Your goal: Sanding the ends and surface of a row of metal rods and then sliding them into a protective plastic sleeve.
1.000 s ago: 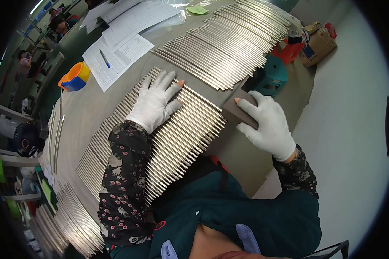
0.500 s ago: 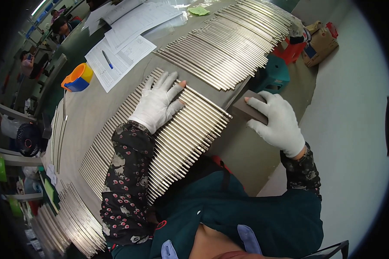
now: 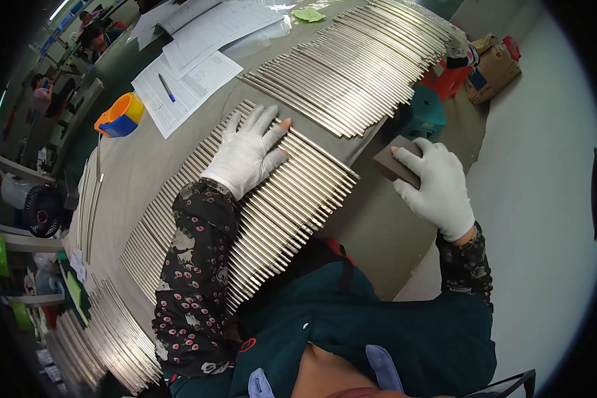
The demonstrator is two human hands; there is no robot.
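Observation:
Side by side on the table lies a broad row of thin metal rods (image 3: 298, 192), their near ends reaching over the table edge. My left hand (image 3: 249, 151), in a white glove with bare fingertips showing, rests flat across these rods with its fingers spread. Off the table's right edge, my right hand (image 3: 438, 189), gloved the same way, grips a dark brown-grey block (image 3: 397, 161) between thumb and fingers. The block is held in the air, apart from the rods. Part of it is hidden by the hand.
A second row of metal rods (image 3: 358, 63) covers the far right of the table. Papers (image 3: 186, 86) with a pen (image 3: 166, 87) and a yellow-blue tape roll holder (image 3: 121, 116) lie farther left. More rods (image 3: 123, 338) are at lower left. A teal stool (image 3: 426, 113) stands beyond the right edge.
My right hand with the block has moved a little to the right, farther from the rods. My left hand has shifted slightly right and away from me, along with the rods' upper end.

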